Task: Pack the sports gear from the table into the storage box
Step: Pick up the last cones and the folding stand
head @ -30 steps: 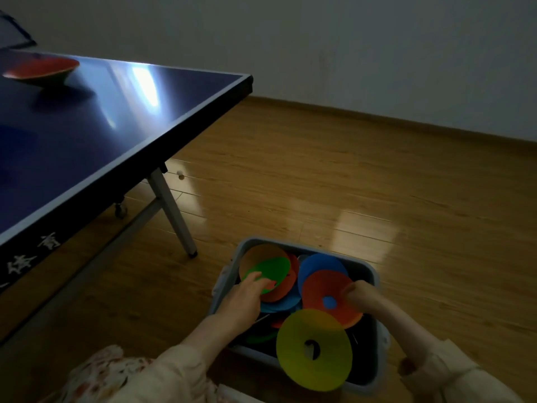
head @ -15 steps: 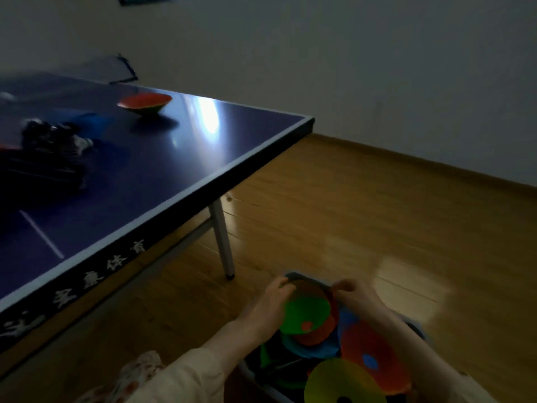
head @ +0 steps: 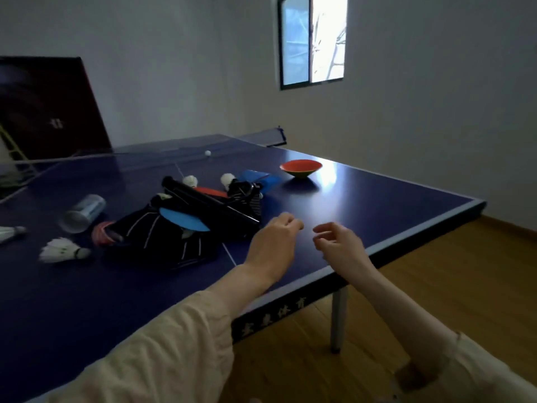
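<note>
Both hands hung above the near part of the table [head: 377,199], a small gap between them, neither holding anything; the left hand [head: 273,242] had its fingers loosely curled, knuckles up; the right hand [head: 340,242] likewise showed slack, bent fingers turned toward the left one. Cream sleeves [head: 162,353] covered both forearms. Just beyond the left hand lay a heap of gear: a black tube [head: 209,203] across dark striped fabric [head: 162,239], with a blue disc [head: 183,222] tucked under the tube; a shuttlecock [head: 62,251] and a toppled plastic cup [head: 82,213] lay further left; an orange cone marker [head: 300,168] sat upturned, well apart, toward the far right edge; a white ball [head: 207,153] rested near the net. The storage box was out of view.
</note>
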`<state>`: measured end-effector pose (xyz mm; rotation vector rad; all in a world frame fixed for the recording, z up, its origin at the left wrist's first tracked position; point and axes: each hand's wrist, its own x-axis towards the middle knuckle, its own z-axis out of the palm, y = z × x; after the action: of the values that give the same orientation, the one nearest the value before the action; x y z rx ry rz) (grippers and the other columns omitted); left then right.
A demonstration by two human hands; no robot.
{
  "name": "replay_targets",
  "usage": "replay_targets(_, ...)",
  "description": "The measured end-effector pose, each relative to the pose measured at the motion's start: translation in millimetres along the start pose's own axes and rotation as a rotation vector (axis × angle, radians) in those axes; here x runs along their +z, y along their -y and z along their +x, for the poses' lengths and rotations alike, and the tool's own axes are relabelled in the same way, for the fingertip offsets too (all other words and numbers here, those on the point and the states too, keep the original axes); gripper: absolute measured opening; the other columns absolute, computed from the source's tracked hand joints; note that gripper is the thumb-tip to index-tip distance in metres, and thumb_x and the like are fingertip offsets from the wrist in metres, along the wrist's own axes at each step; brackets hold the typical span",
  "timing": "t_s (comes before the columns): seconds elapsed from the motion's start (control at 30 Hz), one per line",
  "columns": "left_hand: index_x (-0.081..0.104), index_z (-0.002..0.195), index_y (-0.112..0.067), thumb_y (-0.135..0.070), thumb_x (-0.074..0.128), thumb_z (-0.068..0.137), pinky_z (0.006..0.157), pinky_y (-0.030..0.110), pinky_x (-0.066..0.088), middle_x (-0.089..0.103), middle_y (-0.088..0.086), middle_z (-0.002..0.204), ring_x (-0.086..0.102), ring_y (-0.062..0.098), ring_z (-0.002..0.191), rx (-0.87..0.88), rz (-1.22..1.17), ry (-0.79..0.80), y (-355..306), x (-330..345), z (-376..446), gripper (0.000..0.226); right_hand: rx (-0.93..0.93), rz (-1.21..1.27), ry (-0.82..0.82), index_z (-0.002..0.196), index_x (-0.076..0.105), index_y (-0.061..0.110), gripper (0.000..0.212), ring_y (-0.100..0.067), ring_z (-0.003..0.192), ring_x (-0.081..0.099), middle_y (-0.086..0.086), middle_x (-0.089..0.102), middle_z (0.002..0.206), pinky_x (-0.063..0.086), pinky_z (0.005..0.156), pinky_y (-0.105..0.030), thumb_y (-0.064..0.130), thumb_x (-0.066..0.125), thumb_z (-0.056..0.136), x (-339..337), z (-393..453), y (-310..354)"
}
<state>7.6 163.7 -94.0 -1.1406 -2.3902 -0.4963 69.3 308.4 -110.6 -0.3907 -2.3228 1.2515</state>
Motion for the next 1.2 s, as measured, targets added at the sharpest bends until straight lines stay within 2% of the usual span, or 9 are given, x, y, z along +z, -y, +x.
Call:
replay_targets(0.13,0.063,0.120,-0.014,-0.005,0.055,0.083,0.085,0.040,0.048,0.057,0.006,0.123,0.049,0.028,0.115,-0.137,0.210,-0.032,70.4,-15.9,-18.3,0.038,-0.020,-0.012,0.095,0.119,0.060,0.015,0.034,-0.016,0.089,0.062,-0.002,0.068,0.107,0.050,0.073,-0.028,0.012,0.061,0.085,58.4,20.0,18.3)
replay_targets(0.27,0.051,0.134,-0.020,-0.018,0.053,0.091,0.100,0.034,0.040,0.041,0.007,0.142,0.036,0.025,0.129,-0.372,0.292,0.013,127.9,-13.4,-42.3,0.042,-0.059,-0.071,0.185,0.130,0.051,0.012,0.047,-0.014,0.099,0.054,-0.003,0.059,0.120,0.040,0.082,-0.022,0.013,0.065,0.086,104.3,41.1,28.6)
replay_targets(0.4,0.028,0.148,-0.024,-0.034,0.052,0.094,0.100,0.036,0.039,0.022,0.009,0.153,0.025,0.027,0.136,-0.502,0.316,0.015,157.8,-2.5,-56.3,0.060,-0.150,-0.151,0.202,0.142,0.040,0.011,0.064,-0.022,0.118,0.051,-0.008,0.051,0.134,0.040,0.096,-0.026,0.013,0.066,0.084,136.0,65.9,35.5)
replay_targets(0.47,0.017,0.151,-0.027,-0.040,0.050,0.094,0.098,0.035,0.040,0.015,0.009,0.155,0.025,0.028,0.134,-0.511,0.334,0.013,163.6,2.3,-55.9,0.067,-0.163,-0.162,0.192,0.146,0.035,0.009,0.071,-0.026,0.127,0.046,-0.010,0.048,0.141,0.040,0.106,-0.034,0.016,0.067,0.083,149.3,80.4,37.4)
replay_targets(0.63,0.018,0.150,-0.029,-0.062,0.039,0.090,0.104,0.039,0.032,0.003,0.003,0.159,0.023,0.029,0.133,-0.587,0.325,0.015,167.5,11.0,-52.6,0.072,-0.072,-0.315,0.183,0.149,0.030,0.012,0.075,-0.031,0.130,0.036,-0.012,0.040,0.142,0.035,0.108,-0.039,0.035,0.065,0.086,172.9,94.4,36.0)
replay_targets(0.8,0.014,0.151,-0.028,-0.071,0.043,0.083,0.107,0.043,0.032,-0.006,0.006,0.159,0.026,0.031,0.135,-0.585,0.276,0.055,167.2,15.2,-53.2,0.085,-0.084,-0.456,0.203,0.120,0.056,0.017,0.044,-0.030,0.114,0.047,-0.009,0.055,0.121,0.039,0.096,-0.040,0.047,0.058,0.089,180.1,88.4,32.8)
replay_targets(1.03,0.030,0.147,-0.022,-0.023,0.053,0.091,0.090,0.029,0.047,0.005,0.007,0.158,0.048,0.021,0.115,-0.539,0.241,-0.034,168.2,13.9,-57.9,0.060,-0.167,-0.306,0.173,0.089,0.053,0.025,0.024,-0.017,0.090,0.054,0.008,0.054,0.091,0.042,0.085,-0.037,0.049,0.057,0.091,158.7,66.4,26.4)
replay_targets(1.1,0.035,0.144,-0.020,-0.020,0.052,0.091,0.087,0.030,0.049,0.008,0.007,0.159,0.051,0.021,0.112,-0.542,0.234,-0.053,167.3,13.3,-58.2,0.055,-0.195,-0.234,0.125,0.086,0.053,0.026,0.022,-0.015,0.085,0.055,0.009,0.056,0.089,0.044,0.082,-0.037,0.046,0.059,0.090,147.0,56.2,24.3)
replay_targets(1.2,0.040,0.142,-0.019,-0.032,0.052,0.091,0.084,0.032,0.050,0.013,0.007,0.159,0.054,0.024,0.109,-0.559,0.258,-0.057,165.1,8.6,-57.6,0.054,-0.216,-0.048,0.074,0.078,0.051,0.029,0.019,-0.013,0.075,0.054,0.008,0.056,0.081,0.046,0.072,-0.036,0.040,0.063,0.089,125.5,40.7,27.5)
